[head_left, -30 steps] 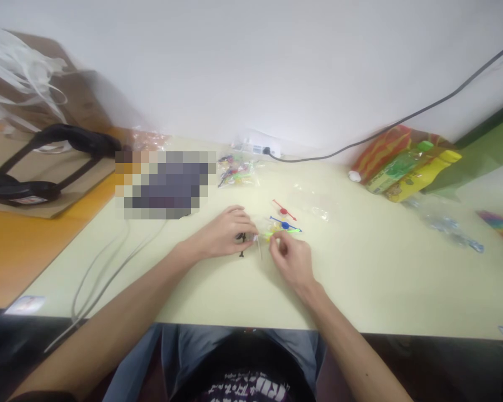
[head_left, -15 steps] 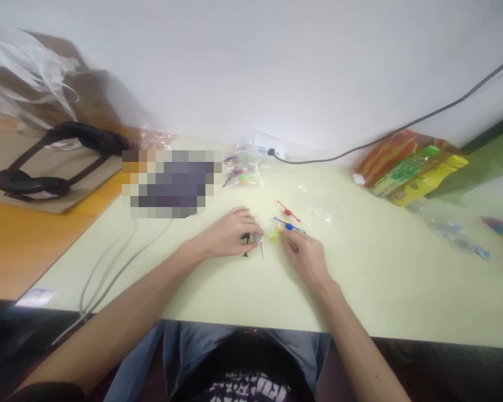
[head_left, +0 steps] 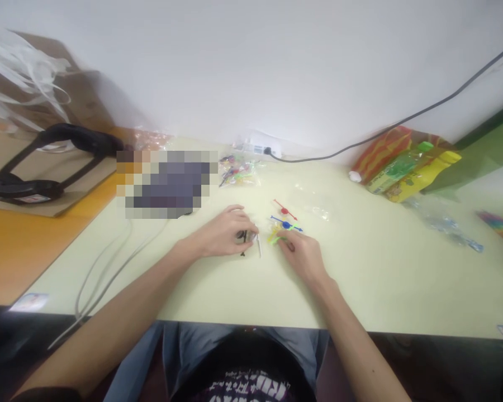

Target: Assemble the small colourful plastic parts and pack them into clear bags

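Small plastic arrow spinners lie between my hands. My left hand [head_left: 226,233] is curled over a black arrow spinner [head_left: 243,250] and a white arrow spinner [head_left: 259,247], with index finger and thumb closed about the white one's round middle. My right hand [head_left: 300,248] pinches the end of a green arrow spinner [head_left: 279,240]; the fingertips partly hide it. A yellow spinner [head_left: 273,228] lies beside the green one, partly covered. Just beyond are a blue arrow spinner [head_left: 285,225] and a red arrow spinner [head_left: 284,211].
Behind my hands lie a clear bag of colourful pieces [head_left: 238,172] and a white power strip [head_left: 255,146]. Bottles [head_left: 402,167] and crumpled plastic [head_left: 440,218] stand or lie right. A black frame-like object [head_left: 25,187] and grey cables [head_left: 104,279] are left.
The view has shifted slightly, moving everything a little left in the picture. The green spinner at my right fingertips shows more clearly and has turned a little. Both hands keep nearly the same place.
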`<state>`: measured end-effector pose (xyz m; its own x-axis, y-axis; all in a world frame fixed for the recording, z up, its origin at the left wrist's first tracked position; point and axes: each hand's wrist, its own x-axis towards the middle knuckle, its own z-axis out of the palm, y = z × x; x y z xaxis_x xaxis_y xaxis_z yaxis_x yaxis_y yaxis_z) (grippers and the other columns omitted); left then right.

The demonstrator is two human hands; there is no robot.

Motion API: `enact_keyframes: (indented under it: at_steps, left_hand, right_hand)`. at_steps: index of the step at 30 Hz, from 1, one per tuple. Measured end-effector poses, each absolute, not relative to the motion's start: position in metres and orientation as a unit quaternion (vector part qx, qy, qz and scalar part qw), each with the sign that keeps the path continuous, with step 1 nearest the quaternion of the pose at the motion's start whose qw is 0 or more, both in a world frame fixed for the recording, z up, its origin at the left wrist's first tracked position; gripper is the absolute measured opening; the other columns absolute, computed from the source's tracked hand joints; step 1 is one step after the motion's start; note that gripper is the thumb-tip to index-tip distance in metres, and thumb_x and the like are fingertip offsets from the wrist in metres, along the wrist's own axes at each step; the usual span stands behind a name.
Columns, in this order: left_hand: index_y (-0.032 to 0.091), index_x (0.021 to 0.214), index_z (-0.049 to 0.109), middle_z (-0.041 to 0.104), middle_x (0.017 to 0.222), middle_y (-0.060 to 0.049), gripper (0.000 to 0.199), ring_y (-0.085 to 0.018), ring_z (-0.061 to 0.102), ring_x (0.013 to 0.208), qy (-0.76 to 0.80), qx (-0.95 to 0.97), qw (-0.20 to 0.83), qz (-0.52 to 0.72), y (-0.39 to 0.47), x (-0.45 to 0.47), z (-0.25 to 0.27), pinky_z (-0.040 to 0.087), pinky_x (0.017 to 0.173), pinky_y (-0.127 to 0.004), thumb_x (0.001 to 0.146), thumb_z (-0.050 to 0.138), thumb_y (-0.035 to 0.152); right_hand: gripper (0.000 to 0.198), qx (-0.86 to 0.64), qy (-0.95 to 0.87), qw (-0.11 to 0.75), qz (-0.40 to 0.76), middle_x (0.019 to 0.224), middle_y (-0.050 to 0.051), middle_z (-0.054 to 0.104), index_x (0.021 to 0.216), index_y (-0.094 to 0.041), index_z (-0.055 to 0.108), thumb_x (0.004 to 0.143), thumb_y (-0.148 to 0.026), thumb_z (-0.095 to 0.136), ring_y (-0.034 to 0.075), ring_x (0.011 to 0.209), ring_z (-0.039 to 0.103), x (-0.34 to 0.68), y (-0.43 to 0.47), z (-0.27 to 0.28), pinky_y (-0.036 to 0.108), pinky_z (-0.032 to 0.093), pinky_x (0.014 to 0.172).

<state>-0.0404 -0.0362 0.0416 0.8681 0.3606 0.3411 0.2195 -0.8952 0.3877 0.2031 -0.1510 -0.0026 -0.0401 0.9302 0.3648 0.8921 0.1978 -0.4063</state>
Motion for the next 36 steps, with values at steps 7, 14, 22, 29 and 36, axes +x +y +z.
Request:
enact_keyframes:
  at_steps: [7, 14, 22, 29, 36]
  left_hand:
    - [0.025, 0.120, 0.071, 0.075, 0.106, -0.004, 0.032, -0.023, 0.065, 0.104, 0.144, 0.959, 0.157, 0.187, -0.036, -0.037, 0.038, 0.037, 0.115, -0.047, 0.090, 0.071, 0.037]
    - [0.024, 0.120, 0.071, 0.068, 0.116, -0.008, 0.034, -0.025, 0.058, 0.113, 0.153, 0.954, 0.151, 0.209, -0.037, -0.036, 0.037, 0.043, 0.106, -0.044, 0.092, 0.071, 0.043]
    - [0.025, 0.119, 0.072, 0.066, 0.109, -0.009, 0.031, -0.025, 0.055, 0.109, 0.160, 0.957, 0.141, 0.195, -0.044, -0.031, 0.043, 0.042, 0.104, -0.044, 0.099, 0.062, 0.046]
    - [0.026, 0.115, 0.074, 0.067, 0.106, -0.008, 0.028, -0.024, 0.056, 0.105, 0.154, 0.960, 0.134, 0.194, -0.046, -0.027, 0.041, 0.037, 0.109, -0.046, 0.099, 0.062, 0.045]
    - [0.026, 0.106, 0.076, 0.068, 0.104, -0.007, 0.023, -0.023, 0.058, 0.105, 0.150, 0.957, 0.141, 0.206, -0.045, -0.027, 0.036, 0.036, 0.111, -0.046, 0.098, 0.062, 0.043]
  right_hand:
    - [0.018, -0.602, -0.734, 0.312, 0.040, 0.077, 0.000, 0.071, 0.098, -0.023, 0.073, 0.096, -0.019, 0.056, 0.015, 0.062, 0.062, 0.202, -0.152, -0.001, 0.025, 0.042, 0.062]
    - [0.017, -0.559, -0.749, 0.354, 0.023, 0.070, -0.001, 0.064, 0.092, -0.021, 0.071, 0.096, -0.017, 0.055, 0.013, 0.058, 0.055, 0.197, -0.155, 0.004, 0.025, 0.040, 0.059]
    - [0.014, -0.544, -0.716, 0.437, -0.022, 0.063, -0.004, 0.053, 0.090, -0.021, 0.066, 0.095, -0.014, 0.055, 0.010, 0.053, 0.048, 0.192, -0.159, 0.012, 0.023, 0.039, 0.056]
    - [0.014, -0.549, -0.698, 0.447, -0.106, 0.073, 0.002, 0.066, 0.094, -0.022, 0.067, 0.098, -0.014, 0.056, 0.017, 0.070, 0.061, 0.194, -0.153, 0.011, 0.030, 0.045, 0.069]
    - [0.023, -0.589, -0.662, 0.436, -0.156, 0.079, 0.004, 0.075, 0.103, -0.024, 0.074, 0.101, -0.018, 0.052, 0.019, 0.074, 0.067, 0.205, -0.138, 0.009, 0.038, 0.040, 0.081]
